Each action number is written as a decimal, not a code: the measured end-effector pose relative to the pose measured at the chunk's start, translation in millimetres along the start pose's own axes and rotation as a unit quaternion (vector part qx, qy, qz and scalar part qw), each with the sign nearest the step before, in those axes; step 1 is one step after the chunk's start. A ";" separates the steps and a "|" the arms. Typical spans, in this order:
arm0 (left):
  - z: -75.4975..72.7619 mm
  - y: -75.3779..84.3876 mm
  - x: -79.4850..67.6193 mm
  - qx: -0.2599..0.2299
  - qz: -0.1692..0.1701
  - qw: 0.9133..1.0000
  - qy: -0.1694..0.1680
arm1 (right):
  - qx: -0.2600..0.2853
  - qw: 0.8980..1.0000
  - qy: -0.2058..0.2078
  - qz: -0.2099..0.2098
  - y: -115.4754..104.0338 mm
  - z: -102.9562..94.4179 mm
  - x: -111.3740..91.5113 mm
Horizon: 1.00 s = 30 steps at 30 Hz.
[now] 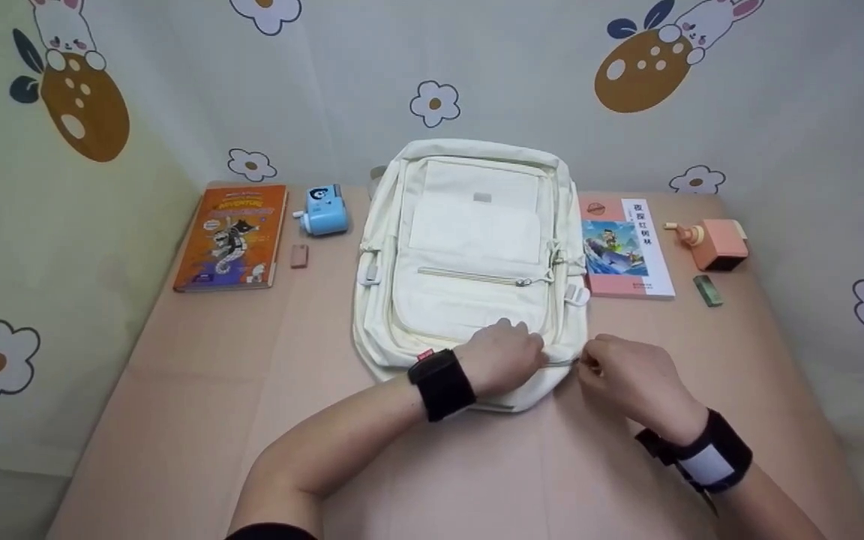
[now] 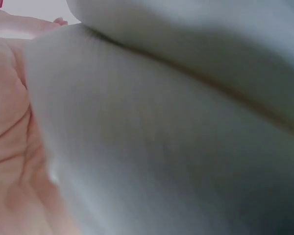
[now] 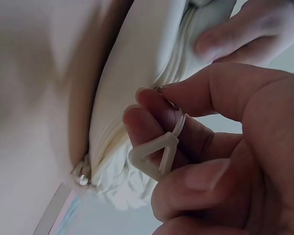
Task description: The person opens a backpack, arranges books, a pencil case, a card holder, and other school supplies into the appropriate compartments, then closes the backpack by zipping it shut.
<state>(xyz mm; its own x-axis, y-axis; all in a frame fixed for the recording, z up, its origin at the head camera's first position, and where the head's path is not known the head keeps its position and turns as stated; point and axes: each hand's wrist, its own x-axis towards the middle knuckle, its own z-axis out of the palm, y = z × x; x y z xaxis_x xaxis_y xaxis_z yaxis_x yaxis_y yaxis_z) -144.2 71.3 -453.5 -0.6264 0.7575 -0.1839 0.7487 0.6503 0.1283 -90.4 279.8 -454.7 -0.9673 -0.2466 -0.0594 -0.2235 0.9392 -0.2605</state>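
Observation:
A cream-white backpack (image 1: 469,307) lies front side up, with a zipped front pocket and side buckles. My left hand (image 1: 503,360) grips its lower right part, fingers curled over the fabric; in the left wrist view the palm lies against the pale cloth (image 2: 137,127). At the bag's lower right corner, my right hand (image 1: 638,379) pinches a zipper slider between thumb and index finger. From that slider a triangular zipper pull (image 3: 154,156) dangles on a thin cord across the curled fingers in the right wrist view.
An orange book (image 1: 229,240), a blue pencil sharpener (image 1: 325,211) and a small pink eraser (image 1: 299,256) lie left of the bag. On the right are a pink book (image 1: 627,247), partly under the bag's edge, a pink pencil sharpener (image 1: 718,244) and a green eraser (image 1: 708,291). Patterned curtains (image 1: 357,97) surround the table.

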 end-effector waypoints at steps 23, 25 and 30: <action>5.2 -79.7 -70.4 -0.111 0.055 0.988 0.087 | -0.018 0.999 -0.017 0.021 -1.1 7.9 -5.0; 6.1 -81.6 -67.1 -0.118 0.046 0.987 0.095 | -0.022 0.999 -0.017 0.021 -2.7 8.0 -6.0; 5.1 -80.8 -60.0 -0.128 0.027 0.987 0.093 | -0.031 0.999 -0.018 0.023 -9.9 8.6 -9.3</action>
<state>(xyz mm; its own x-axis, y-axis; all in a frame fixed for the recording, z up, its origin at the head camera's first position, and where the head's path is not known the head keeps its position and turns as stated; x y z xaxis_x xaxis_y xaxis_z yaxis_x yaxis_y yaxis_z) -166.0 -27.0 -457.9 -0.6341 0.7732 0.0094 0.7174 0.5838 0.3802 -78.1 270.7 -459.8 -0.9722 -0.2100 -0.1040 -0.1868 0.9624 -0.1971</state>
